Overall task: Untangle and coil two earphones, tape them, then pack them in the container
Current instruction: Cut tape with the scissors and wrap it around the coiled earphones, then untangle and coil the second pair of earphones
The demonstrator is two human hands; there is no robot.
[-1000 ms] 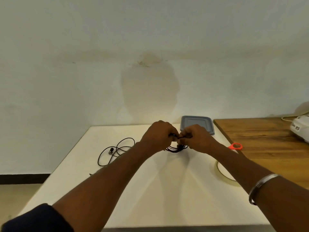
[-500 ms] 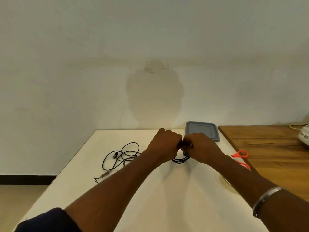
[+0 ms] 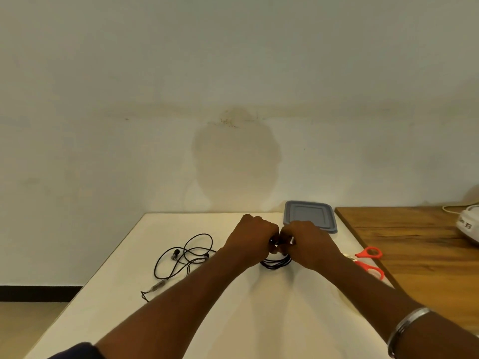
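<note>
While both hands meet at the far middle of the white surface (image 3: 233, 320), little separates this moment from half a second back: same pinch, same place, loops a touch tidier.

- left hand (image 3: 252, 237): fingers curled, gripping the top of the black coiled earphone cable (image 3: 276, 263).
- right hand (image 3: 308, 244): fingers curled, pinching the same bundle from 3 o'clock. Knuckles of the two hands nearly touch.
- Coil hangs below the knuckles at 6 o'clock; its lower loops seem to rest on the surface, not certain.
- Second black loose earphone (image 3: 186, 255): sprawled at 9 o'clock of the hands, well apart, earbuds and plug end visible, not coiled.
- Grey rectangular plastic container (image 3: 309, 216): at 1 o'clock, just beyond the right hand, by the wall. Lid appears to be on.
- Orange-handled scissors (image 3: 369, 260): at 3 o'clock, near the edge by the brown wooden table (image 3: 414, 255).
- Tape roll, seen a second ago beside the right forearm, is now hidden; only the view has shifted.

Judgement: first coil is about finished and being held tight for taping. One hand must soon let go to fetch tape; the loops may spring loose then. Second earphone and packing still to do.
</note>
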